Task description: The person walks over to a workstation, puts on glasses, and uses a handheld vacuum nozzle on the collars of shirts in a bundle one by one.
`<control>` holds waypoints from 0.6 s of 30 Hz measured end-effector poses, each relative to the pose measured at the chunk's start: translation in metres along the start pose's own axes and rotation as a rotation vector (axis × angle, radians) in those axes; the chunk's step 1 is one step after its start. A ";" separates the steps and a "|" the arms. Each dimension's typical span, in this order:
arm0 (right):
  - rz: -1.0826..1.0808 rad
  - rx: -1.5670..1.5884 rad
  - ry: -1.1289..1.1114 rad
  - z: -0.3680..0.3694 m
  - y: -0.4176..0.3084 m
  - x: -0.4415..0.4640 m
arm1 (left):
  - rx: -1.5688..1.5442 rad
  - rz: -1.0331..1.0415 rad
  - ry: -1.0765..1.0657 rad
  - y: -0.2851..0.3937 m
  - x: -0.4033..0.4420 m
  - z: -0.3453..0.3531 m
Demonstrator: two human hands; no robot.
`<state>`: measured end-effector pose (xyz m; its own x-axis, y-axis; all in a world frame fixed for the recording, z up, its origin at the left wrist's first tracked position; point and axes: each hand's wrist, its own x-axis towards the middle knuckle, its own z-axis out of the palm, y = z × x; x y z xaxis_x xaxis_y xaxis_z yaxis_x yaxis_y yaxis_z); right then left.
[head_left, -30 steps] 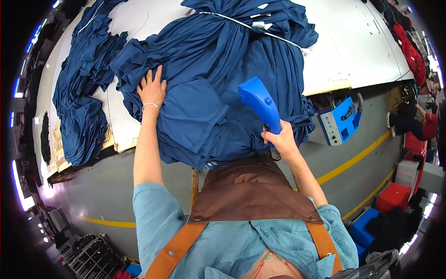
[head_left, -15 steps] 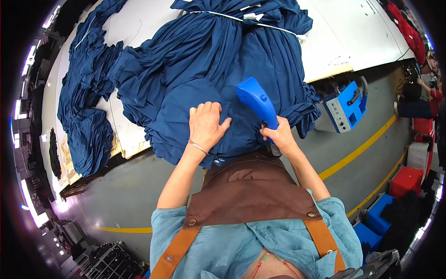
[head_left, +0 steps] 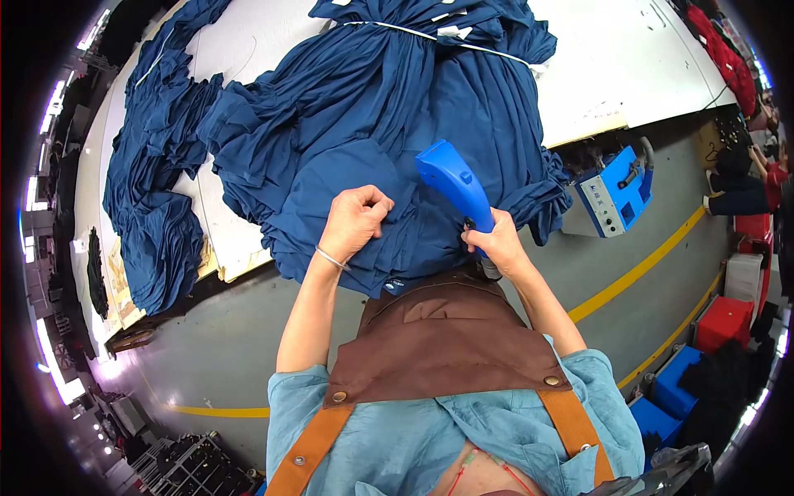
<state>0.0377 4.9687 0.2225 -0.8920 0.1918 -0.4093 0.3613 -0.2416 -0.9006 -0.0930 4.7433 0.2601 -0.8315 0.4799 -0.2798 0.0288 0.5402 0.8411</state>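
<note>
Two heaps of dark blue cloth lie on the white table (head_left: 595, 83): at left a narrow heap (head_left: 157, 207), crumpled; then a wide bundle (head_left: 471, 99), deeply folded, with a white cord (head_left: 488, 48) across it. Over this bundle, the left hand (head_left: 356, 221) curls its fingers toward the thumb; whether they pinch cloth, one cannot tell. Next, the right hand (head_left: 498, 241) is wrapped around the handle of a smooth, curved blue tool (head_left: 455, 176), above the bundle. The bundle passes the near table edge; at right, table surface and grey floor (head_left: 562, 273) extend beyond it.
</note>
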 end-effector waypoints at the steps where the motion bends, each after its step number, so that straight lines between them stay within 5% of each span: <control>1: -0.003 0.000 -0.005 0.000 -0.001 -0.001 | -0.140 -0.052 -0.001 -0.003 0.000 0.002; 4: -0.006 0.001 -0.016 0.002 -0.002 -0.002 | -0.420 -0.156 -0.004 -0.004 0.000 0.008; 8: 0.006 -0.004 0.028 0.004 -0.004 0.001 | 0.606 0.255 0.302 0.017 0.012 0.035; 18: -0.003 0.038 0.041 -0.003 0.000 -0.003 | 0.582 0.170 0.106 0.008 0.012 0.024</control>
<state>0.0411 4.9707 0.2235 -0.8810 0.2310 -0.4130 0.3474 -0.2767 -0.8960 -0.0896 4.7697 0.2526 -0.8385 0.5373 -0.0908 0.4394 0.7652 0.4705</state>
